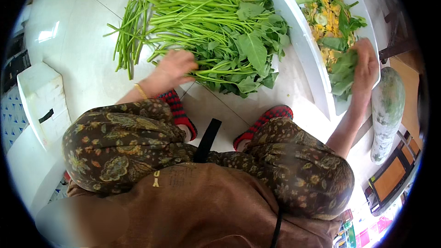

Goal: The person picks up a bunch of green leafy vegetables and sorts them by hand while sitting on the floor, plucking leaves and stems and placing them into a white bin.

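A large heap of leafy green stems (pixel 206 24) lies on the tiled floor, leaves towards the right. Beside its left end is a small pile of bare green stems (pixel 130 38). My left hand (pixel 175 67), blurred, is at the heap's lower left edge; whether it grips a stem is unclear. My right hand (pixel 366 63) is over the near end of a white foam box (pixel 306 38), with green leaves (pixel 344 70) at its fingers. Yellow and green plant scraps (pixel 329 17) lie inside the box.
A long wax gourd (pixel 387 113) lies right of the foam box. At the left stands another white foam box (pixel 43 100). My feet, in red and black knitted slippers (pixel 265 120), are on the floor just below the heap. Dark furniture legs (pixel 396 46) stand at the right.
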A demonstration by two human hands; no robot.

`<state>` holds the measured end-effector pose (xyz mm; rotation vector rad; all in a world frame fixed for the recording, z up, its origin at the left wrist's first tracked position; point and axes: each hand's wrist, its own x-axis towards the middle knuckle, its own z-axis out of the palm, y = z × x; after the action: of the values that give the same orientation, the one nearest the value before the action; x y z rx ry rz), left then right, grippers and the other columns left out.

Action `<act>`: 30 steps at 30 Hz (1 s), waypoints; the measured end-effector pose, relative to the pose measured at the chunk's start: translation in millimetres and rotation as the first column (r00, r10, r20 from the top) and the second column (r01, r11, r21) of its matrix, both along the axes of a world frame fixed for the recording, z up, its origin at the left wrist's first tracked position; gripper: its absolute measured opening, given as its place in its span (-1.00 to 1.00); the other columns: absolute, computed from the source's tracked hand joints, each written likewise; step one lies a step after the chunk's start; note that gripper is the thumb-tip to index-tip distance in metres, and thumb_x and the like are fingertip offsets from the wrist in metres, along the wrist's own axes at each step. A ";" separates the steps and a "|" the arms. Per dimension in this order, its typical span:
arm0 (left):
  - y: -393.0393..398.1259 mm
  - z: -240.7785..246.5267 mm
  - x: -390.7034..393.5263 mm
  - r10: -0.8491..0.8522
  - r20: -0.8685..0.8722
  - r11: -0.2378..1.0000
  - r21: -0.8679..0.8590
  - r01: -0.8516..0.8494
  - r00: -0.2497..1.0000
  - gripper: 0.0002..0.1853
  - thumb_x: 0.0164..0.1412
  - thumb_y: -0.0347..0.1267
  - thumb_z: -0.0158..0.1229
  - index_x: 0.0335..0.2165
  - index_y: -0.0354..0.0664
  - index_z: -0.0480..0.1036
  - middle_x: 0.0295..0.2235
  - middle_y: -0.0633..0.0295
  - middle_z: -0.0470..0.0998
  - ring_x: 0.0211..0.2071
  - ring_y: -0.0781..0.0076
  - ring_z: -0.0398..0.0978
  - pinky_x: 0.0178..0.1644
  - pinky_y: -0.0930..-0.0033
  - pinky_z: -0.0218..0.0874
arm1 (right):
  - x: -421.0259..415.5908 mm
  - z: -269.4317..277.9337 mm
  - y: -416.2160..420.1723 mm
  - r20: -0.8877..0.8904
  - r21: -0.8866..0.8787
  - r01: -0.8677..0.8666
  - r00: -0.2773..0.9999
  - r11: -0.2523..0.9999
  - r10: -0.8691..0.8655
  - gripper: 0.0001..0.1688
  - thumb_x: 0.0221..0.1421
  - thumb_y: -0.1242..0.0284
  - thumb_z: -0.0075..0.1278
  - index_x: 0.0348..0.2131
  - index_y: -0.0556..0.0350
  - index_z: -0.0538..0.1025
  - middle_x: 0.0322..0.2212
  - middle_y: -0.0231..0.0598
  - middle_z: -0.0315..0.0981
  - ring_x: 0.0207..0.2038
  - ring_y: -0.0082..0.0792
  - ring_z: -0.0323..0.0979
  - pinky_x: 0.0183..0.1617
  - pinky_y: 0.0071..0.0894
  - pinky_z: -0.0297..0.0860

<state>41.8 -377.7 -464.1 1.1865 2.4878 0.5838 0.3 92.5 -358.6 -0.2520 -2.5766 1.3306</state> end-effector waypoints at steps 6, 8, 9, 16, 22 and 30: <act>9.1 68.3 -44.5 0.245 0.561 0.902 0.166 -0.398 0.791 -0.80 0.20 -0.34 0.19 -0.31 -0.28 0.50 -0.36 0.24 0.49 -0.34 0.46 0.47 -0.27 0.42 0.27 | 4.8 35.5 -77.4 0.147 0.076 -0.290 0.949 0.954 0.277 -0.85 0.11 0.45 0.15 -0.30 0.13 0.56 -0.44 -0.41 0.54 -0.41 -0.58 0.41 -0.28 -0.57 0.35; 18.5 108.5 -54.5 0.318 0.686 0.784 0.197 -0.588 0.654 -0.74 0.32 -0.32 0.09 -0.29 -0.37 0.47 -0.40 0.32 0.52 -0.44 0.65 0.42 -0.41 0.58 0.23 | 7.8 41.9 -93.9 0.099 0.102 -0.353 0.934 0.930 0.344 -0.81 0.05 0.44 0.21 -0.31 0.12 0.55 -0.44 -0.40 0.54 -0.44 -0.56 0.42 -0.33 -0.52 0.38; 21.1 125.4 -60.9 0.330 0.667 0.800 0.179 -0.573 0.668 -0.77 0.33 -0.35 0.06 -0.26 -0.35 0.46 -0.39 0.32 0.52 -0.42 0.67 0.43 -0.40 0.60 0.22 | 8.8 43.7 -99.3 0.038 0.131 -0.387 0.922 0.913 0.385 -0.79 0.03 0.44 0.23 -0.32 0.13 0.55 -0.43 -0.38 0.54 -0.46 -0.54 0.42 -0.36 -0.49 0.38; 43.9 185.9 -76.4 0.237 0.398 0.933 0.159 -0.322 0.886 -0.81 0.36 -0.39 -0.03 -0.20 -0.30 0.44 -0.41 0.32 0.49 -0.49 0.73 0.33 -0.46 0.66 0.16 | 8.0 48.3 -135.1 -0.125 0.429 -0.420 0.850 0.800 0.513 -0.79 -0.04 0.53 0.24 -0.31 0.10 0.57 -0.49 -0.33 0.38 -0.48 -0.45 0.42 -0.43 -0.45 0.38; 76.5 246.0 -103.2 0.340 0.570 0.911 -0.005 -0.411 0.747 -0.77 0.39 -0.35 -0.07 -0.24 -0.32 0.43 -0.43 0.32 0.46 -0.52 0.73 0.31 -0.54 0.69 0.13 | 5.2 56.6 -109.2 -0.202 0.293 -0.438 0.840 0.850 0.503 -0.66 -0.04 0.47 0.25 -0.20 0.10 0.53 -0.36 -0.27 0.39 -0.37 -0.31 0.43 -0.34 -0.37 0.38; 132.5 233.9 -110.7 0.319 0.752 0.874 0.002 -0.487 0.576 -0.66 0.40 -0.18 -0.09 -0.34 -0.22 0.40 -0.56 0.38 0.37 -0.61 0.75 0.22 -0.62 0.69 0.03 | 7.6 29.3 -95.9 -0.023 0.211 -0.451 0.885 0.867 0.465 -0.65 0.06 0.22 0.14 -0.26 0.09 0.51 -0.31 -0.22 0.39 -0.36 -0.11 0.48 -0.27 -0.17 0.43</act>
<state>-68.9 -245.2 -230.2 0.2587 1.9660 1.2001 7.9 -3.4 -329.2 0.4696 -2.7831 1.1641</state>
